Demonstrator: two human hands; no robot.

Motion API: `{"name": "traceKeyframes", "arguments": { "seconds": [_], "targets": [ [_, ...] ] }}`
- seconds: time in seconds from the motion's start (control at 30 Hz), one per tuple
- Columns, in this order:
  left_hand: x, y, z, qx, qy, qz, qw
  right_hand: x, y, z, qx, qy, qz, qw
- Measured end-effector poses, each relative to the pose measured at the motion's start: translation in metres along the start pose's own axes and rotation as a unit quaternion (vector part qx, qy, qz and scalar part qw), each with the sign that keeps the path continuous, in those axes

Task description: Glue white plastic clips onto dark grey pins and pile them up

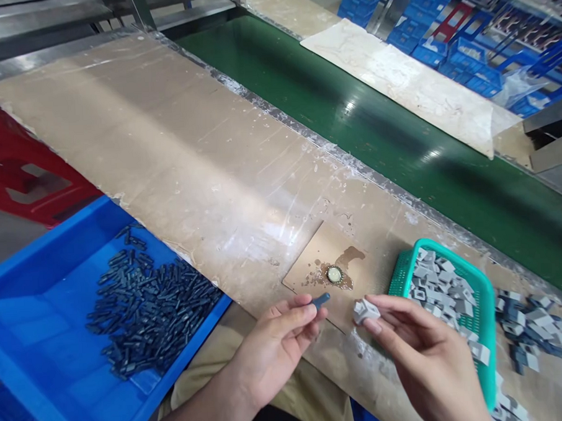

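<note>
My left hand (286,331) pinches a small dark blue-grey plastic pin (321,300), its rounded end pointing away to the right. Between the thumb and fingers of my right hand (422,347) is a light grey plastic block (365,311) with an opening in it. The two parts are apart, held above the table's near edge. Just beyond them, a small round cap (334,274) holding pale stuff sits on a wet-stained piece of cardboard (311,256). Near my right hand stands a green basket (488,325) of similar grey blocks.
A blue bin (48,320) at the left holds many dark pins (150,303). Grey-and-dark pieces (532,327) lie piled right of the basket. A green conveyor belt (313,103) runs behind the table (166,147). Blue crates (470,59) are stacked at the far right.
</note>
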State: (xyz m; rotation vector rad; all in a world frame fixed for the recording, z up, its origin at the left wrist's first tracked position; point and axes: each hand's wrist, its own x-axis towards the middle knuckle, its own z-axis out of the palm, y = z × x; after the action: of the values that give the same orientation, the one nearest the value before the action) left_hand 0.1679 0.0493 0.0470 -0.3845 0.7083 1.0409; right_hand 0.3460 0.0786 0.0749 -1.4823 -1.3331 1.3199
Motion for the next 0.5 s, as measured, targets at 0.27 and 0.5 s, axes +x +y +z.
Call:
{"name": "traceKeyframes", "arguments": {
  "seconds": [0.27,0.5],
  "targets": [
    [0.009,-0.024,0.007,-0.007,-0.072,0.034,0.997,-0.017,-0.007,0.026,-0.008,0.04,-0.073,0.996],
    [0.005,-0.027,0.003,0.209,-0.041,0.178,0.96,-0.015,-0.001,0.024,-0.011,0.02,-0.058,0.998]
  ]
}}
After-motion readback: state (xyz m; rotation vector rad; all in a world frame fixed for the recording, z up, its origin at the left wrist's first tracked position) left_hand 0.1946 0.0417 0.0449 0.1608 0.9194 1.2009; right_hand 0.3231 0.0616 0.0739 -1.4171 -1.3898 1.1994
